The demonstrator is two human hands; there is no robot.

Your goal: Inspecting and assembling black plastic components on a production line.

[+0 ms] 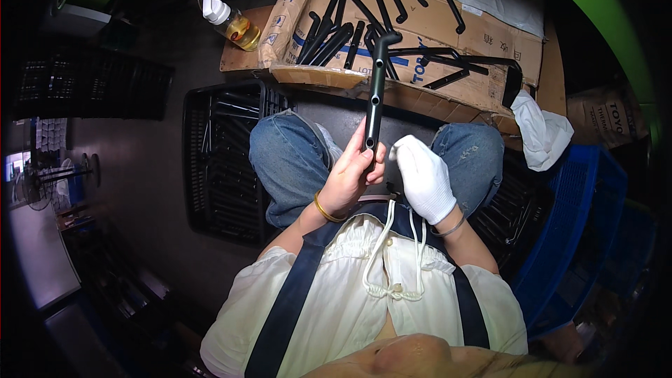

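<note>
My bare left hand [352, 173] is closed around the lower end of a black plastic handle [377, 87], a long bar with several round holes down its face and a bent top end. The bar stands nearly upright in the view, pointing toward the cardboard box. Just to its right, my right hand [424, 176] wears a white knit glove. Its fingers are drawn together, and what they hold, if anything, is hidden. A small dark piece shows beside the glove, too unclear to name. The two hands are close but apart.
Ahead is an opened cardboard box [318, 77] with several loose black bent handles [329, 38]. A capped bottle of yellow liquid [241, 31] stands at its left, a white cloth or bag [539, 133] at its right. Black crates [187, 161] and blue crates [560, 217] flank my knees.
</note>
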